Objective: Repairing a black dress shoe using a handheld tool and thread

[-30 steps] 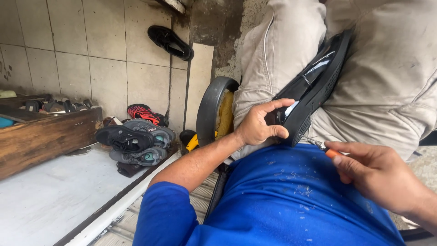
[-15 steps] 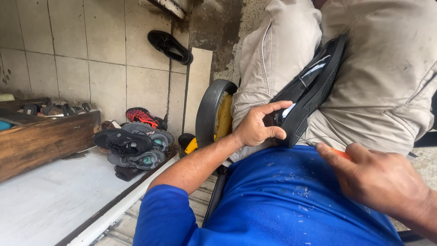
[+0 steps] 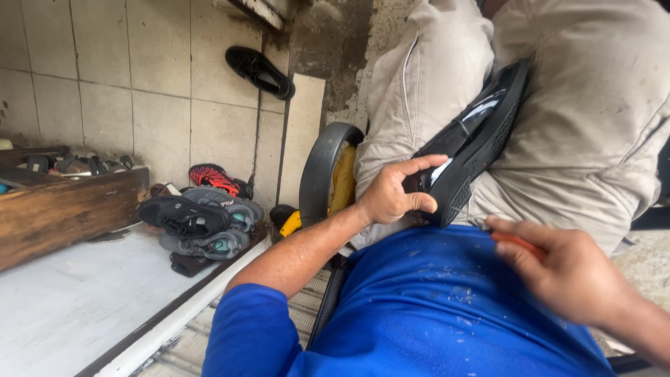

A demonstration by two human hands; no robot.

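While the black dress shoe (image 3: 471, 150) lies propped sole-out across the lap, both hands are busy on it.

Left hand (image 3: 391, 195) is clamped round the heel end, thumb on top, holding it steady against the khaki trousers (image 3: 593, 112). Right hand (image 3: 565, 269) is curled shut on a thin orange-handled tool (image 3: 516, 242), sitting just beside the heel; its tip is hidden, so can't tell what kind. Shoe looks whole and glossy, no obvious repair showing yet, so I'd guess the work's barely begun. Further out: a pile of sneakers (image 3: 202, 216) on the white counter (image 3: 63, 314), and a black slipper (image 3: 262, 70) on the tiled wall (image 3: 91, 77).
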